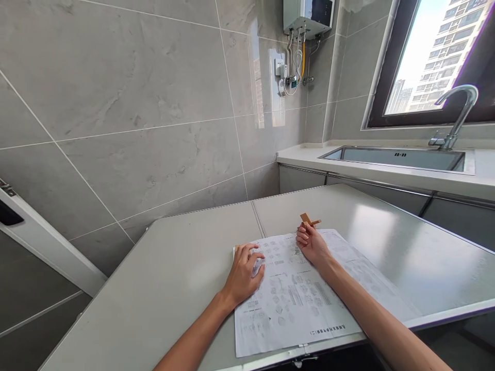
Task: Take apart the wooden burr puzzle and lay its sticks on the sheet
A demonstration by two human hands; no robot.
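A printed instruction sheet [297,299] with many small diagrams lies on the grey table [174,278] in front of me. My left hand [244,273] rests on the sheet's upper left corner, its fingers curled down on the paper. At the sheet's far edge my right hand [311,243] pinches a small wooden piece [308,220], a short light-brown block with a thin bar across it.
A tiled wall rises behind the table. To the right, a white counter holds a steel sink [398,157] with a curved faucet [458,116] under a window. A water heater [307,15] with pipes hangs on the wall. The sheet overhangs the table's near edge [309,348].
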